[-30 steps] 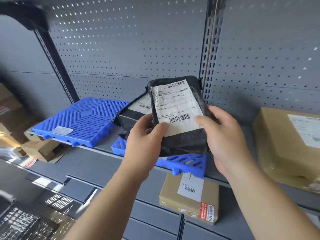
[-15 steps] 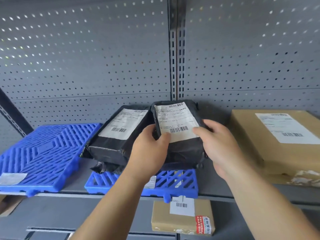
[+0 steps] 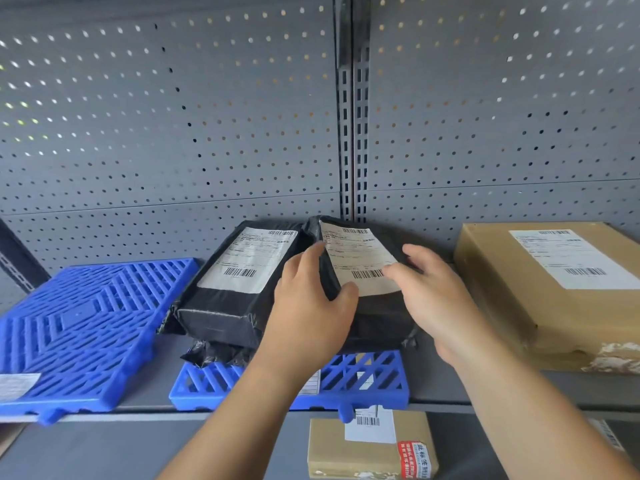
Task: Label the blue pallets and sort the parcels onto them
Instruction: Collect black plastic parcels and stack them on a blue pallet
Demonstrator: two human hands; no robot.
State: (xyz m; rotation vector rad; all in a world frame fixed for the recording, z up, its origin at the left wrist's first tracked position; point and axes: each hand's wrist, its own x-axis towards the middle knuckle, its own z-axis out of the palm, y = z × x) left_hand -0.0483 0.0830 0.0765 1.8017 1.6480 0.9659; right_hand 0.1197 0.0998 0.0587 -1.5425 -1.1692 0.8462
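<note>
Two black plastic-wrapped parcels lie side by side on the middle blue pallet (image 3: 363,379). My left hand (image 3: 308,313) grips the left edge of the right-hand black parcel (image 3: 377,317), thumb on its white label. My right hand (image 3: 436,299) rests on that parcel's right side with fingers spread, index tip on the label. The other black parcel (image 3: 239,271) leans against it on the left. A second, larger blue pallet (image 3: 86,317) lies bare further left, with a white label (image 3: 17,386) at its front corner. A white label on the middle pallet is mostly hidden by my left forearm.
A large brown cardboard box (image 3: 554,289) sits on the shelf right of the middle pallet. A small brown box (image 3: 367,448) with a red sticker sits on the shelf below. Grey perforated panels (image 3: 173,133) close off the back.
The held black parcel went down from chest height onto the middle pallet beside the other one. My right hand's fingers have loosened and spread. The view has shifted towards the shelf.
</note>
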